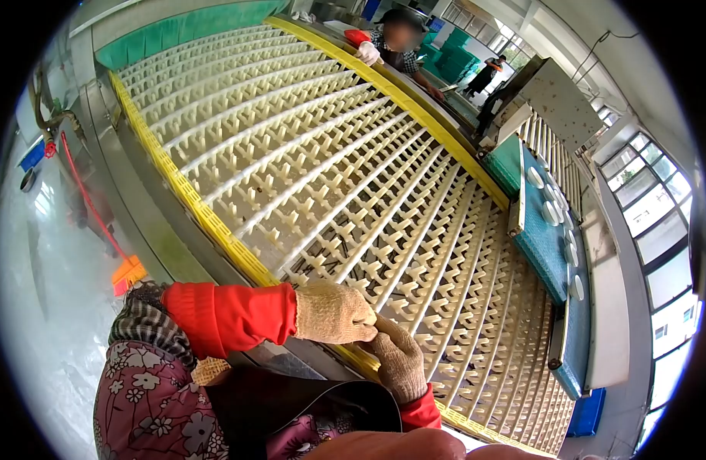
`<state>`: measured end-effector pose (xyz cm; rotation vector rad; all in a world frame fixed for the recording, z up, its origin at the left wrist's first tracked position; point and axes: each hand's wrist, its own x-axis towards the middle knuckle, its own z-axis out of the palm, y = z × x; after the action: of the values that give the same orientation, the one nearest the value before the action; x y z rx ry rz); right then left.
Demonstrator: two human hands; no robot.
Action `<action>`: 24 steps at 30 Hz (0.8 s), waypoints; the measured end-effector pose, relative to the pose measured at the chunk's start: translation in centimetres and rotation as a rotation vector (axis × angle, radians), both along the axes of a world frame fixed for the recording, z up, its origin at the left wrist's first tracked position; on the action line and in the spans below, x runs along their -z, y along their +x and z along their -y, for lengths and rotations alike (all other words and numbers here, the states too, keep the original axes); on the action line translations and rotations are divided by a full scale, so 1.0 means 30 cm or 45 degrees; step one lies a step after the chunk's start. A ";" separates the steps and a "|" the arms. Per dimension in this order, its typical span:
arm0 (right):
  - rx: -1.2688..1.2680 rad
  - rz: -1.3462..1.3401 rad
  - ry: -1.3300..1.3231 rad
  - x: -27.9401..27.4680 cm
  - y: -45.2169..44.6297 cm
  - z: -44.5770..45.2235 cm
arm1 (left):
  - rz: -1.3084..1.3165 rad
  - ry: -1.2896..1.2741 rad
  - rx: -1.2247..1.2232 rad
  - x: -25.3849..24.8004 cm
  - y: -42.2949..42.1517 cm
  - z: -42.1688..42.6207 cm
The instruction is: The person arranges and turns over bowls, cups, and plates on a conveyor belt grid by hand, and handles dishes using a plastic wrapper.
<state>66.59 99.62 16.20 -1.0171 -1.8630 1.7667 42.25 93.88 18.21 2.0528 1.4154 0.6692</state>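
Dishes (pixel 550 214) line the teal belt (pixel 538 249); 2 gloved hands (pixel 331 314) (pixel 400 359) meet over pegged conveyor (pixel 330 201), any held item indiscernible.

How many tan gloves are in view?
2: one on the left hand, one on the right hand, close together; any on the distant person are too small to tell.
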 end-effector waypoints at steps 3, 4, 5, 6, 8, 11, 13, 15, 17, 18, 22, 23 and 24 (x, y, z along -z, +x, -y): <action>0.012 -0.010 -0.022 0.020 0.022 -0.006 | -0.002 0.051 -0.015 0.046 0.025 -0.008; 0.032 -0.010 -0.053 0.017 0.025 -0.007 | -0.005 0.029 -0.017 0.036 0.027 -0.009; 0.015 0.009 -0.013 0.013 0.031 -0.009 | -0.010 0.010 -0.018 0.028 0.032 -0.009; -0.002 0.028 0.027 0.008 0.037 -0.010 | -0.014 -0.010 -0.019 0.022 0.037 -0.010; -0.011 0.036 0.059 0.026 0.051 -0.017 | -0.018 -0.010 -0.018 0.031 0.046 -0.015; 0.019 0.013 -0.028 0.031 0.061 -0.022 | 0.002 0.053 -0.034 0.053 0.057 -0.017; 0.051 -0.018 -0.147 0.018 0.062 -0.017 | 0.009 0.057 -0.036 0.055 0.066 -0.021; -0.113 0.046 0.159 0.029 0.081 -0.030 | -0.002 0.002 -0.019 0.046 0.074 -0.025; -0.193 0.068 0.284 0.024 0.093 -0.039 | 0.018 0.010 -0.018 0.051 0.087 -0.027; -0.190 0.057 0.256 0.013 0.092 -0.037 | 0.029 0.011 -0.017 0.050 0.089 -0.028; -0.002 -0.134 -0.056 0.048 0.101 -0.033 | -0.005 0.054 -0.015 0.060 0.110 -0.034; -0.023 -0.111 -0.028 0.043 0.106 -0.036 | -0.012 0.065 -0.024 0.065 0.117 -0.036; -0.043 -0.089 0.000 0.032 0.107 -0.038 | -0.021 0.076 -0.032 0.067 0.123 -0.036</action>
<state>69.82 100.76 15.24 -0.9170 -1.8483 1.7980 45.95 94.98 16.19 2.0943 1.4487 0.7146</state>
